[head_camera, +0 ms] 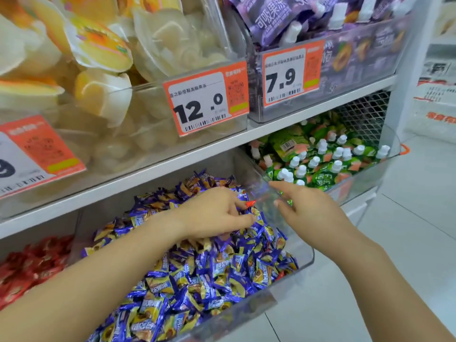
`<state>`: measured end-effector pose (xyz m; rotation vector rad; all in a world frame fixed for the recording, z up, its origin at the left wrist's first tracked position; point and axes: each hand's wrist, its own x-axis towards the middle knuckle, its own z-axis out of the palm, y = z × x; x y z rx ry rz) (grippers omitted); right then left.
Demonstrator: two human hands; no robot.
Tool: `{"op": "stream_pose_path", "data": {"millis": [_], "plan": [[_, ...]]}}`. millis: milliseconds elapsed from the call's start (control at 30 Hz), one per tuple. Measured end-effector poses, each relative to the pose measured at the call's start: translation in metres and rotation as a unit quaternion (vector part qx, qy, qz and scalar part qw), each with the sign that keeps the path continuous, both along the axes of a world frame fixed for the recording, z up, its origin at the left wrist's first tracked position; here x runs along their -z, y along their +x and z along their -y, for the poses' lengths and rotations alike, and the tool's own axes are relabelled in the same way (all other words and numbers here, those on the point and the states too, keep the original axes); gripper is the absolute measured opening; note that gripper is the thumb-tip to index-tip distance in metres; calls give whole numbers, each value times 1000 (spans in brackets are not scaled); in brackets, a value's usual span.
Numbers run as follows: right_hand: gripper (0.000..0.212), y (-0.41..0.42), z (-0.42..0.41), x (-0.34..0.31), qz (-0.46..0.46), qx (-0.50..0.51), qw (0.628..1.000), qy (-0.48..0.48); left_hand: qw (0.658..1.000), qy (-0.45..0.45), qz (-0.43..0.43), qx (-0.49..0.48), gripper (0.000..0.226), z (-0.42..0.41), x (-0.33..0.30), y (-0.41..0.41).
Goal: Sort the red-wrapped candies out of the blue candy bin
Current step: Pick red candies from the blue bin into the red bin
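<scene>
your two hands over blue candy bin [306, 261]. left hand [217, 213] fingers curled, pinching one red-wrapped candy [251, 203] above blue candies [212, 275], near bin's right wall; only red tip shows, pointing right and slightly up. right hand [308, 208] holds nothing, index finger extended left, touching bin wall. second red candy [280, 275] at front wall, axis unclear.

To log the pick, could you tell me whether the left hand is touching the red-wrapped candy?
Touching: the head view shows the left hand pinching the red-wrapped candy at its fingers.
</scene>
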<state>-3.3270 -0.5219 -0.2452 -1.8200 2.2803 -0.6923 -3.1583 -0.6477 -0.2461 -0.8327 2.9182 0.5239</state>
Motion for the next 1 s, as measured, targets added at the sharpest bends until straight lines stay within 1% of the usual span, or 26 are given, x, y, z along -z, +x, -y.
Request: {"op": "stream_pose_path", "data": {"millis": [33,67,100,133,200,233,300,367,400,467,533,567,600,633,667,700,733,767,800,833,867,900,933,967,1000], "plan": [[45,2,-1,0,-4,0,1000,1,998,-34,-45,-21,64,3,1,-9],[45,3,-1,1,-9,-3,1000,1,994,-74,-64,-40,57,6,1,-19],[45,2,0,1,-13,-4,1000,0,991,-111,-46,-58,47,7,2,-29],[45,1,0,0,-14,-5,1000,-2,986,-151,-2,-65,39,8,3,-39],[45,-3,1,1,-8,-6,1000,-8,972,-213,83,-58,43,9,14,-52],[45,-3,1,2,-5,-7,1000,-12,965,-231,109,-57,46,10,20,-56],[44,-3,0,2,-1,-9,1000,-12,959,-247,128,-58,45,11,28,-58],[43,-2,-1,1,5,-4,1000,-11,962,-239,121,-52,41,10,26,-53],[42,-2,-1,0,2,4,1000,-22,967,-228,103,-53,39,7,22,-48],[39,0,-1,-7,5,27,997,-72,980,-185,18,-75,34,2,8,-33],[29,6,-2,-15,64,40,987,-141,981,-116,-102,-119,22,-7,-6,-13],[24,11,-3,-18,113,40,979,-167,973,-58,-169,-148,14,-14,-13,-5],[22,16,-2,-19,160,39,971,-172,954,17,-241,-180,9,-25,-18,1],[22,23,-1,-19,189,35,969,-157,923,93,-312,-206,11,-35,-22,5],[23,31,0,-17,220,20,967,-124,890,151,-367,-224,16,-45,-25,8],[24,38,1,-16,274,-1,957,-91,871,175,-398,-231,20,-54,-26,9],[25,46,1,-16,363,-17,929,-63,865,176,-408,-231,21,-60,-27,10],[24,52,1,-19,458,-25,888,-37,867,168,-408,-229,22,-64,-26,11],[22,54,0,-23,528,-30,848,-21,873,157,-399,-230,23,-66,-25,12],[18,53,-1,-26,552,-33,833,-18,883,141,-385,-229,23,-66,-25,14],[16,52,-2,-27,552,-26,833,-25,896,123,-365,-222,24,-65,-25,16],[15,49,-3,-27,508,-8,860,-45,913,102,-336,-208,24,-64,-23,18],[18,44,-3,-25,415,22,907,-70,934,81,-296,-185,24,-64,-20,21],[24,40,-4,-24,287,59,951,-94,955,62,-244,-154,24,-64,-17,23],[28,37,-5,-24,173,94,975,-107,975,46,-186,-114,24,-65,-14,23]]}}
